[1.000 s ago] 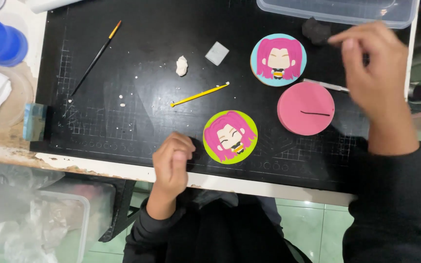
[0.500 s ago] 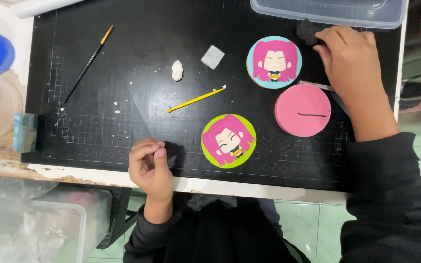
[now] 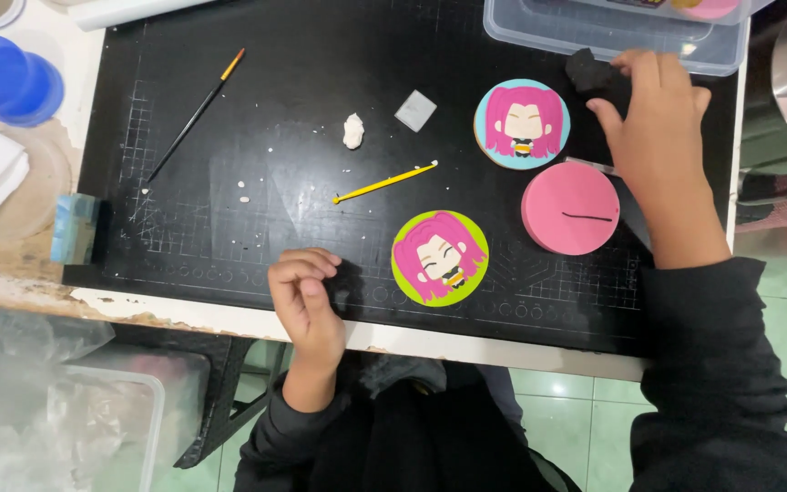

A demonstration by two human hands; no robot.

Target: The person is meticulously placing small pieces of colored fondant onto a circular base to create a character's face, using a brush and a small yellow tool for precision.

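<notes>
Two hands over the black mat [image 3: 257,137]: right hand [image 3: 658,137] fingertips pinch a black lump [image 3: 587,71] at mat's top-right corner, beside the blue figure disc [image 3: 521,124]. Left hand [image 3: 302,296] loosely curled at mat's near edge, holding nothing visible; green disc [image 3: 439,257] just right of it.

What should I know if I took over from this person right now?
Left hand: curled loosely at the near edge of the black mat; I can't tell if it holds anything.
Right hand: fingers on a black lump at the far right, beside the clear box.
Two round discs already have pink-haired figures: blue disc, green disc. The plain pink disc has only one thin dark line, so it looks unfinished.
The yellow tool, brush, white lump and grey square lie loose on the mat.
</notes>
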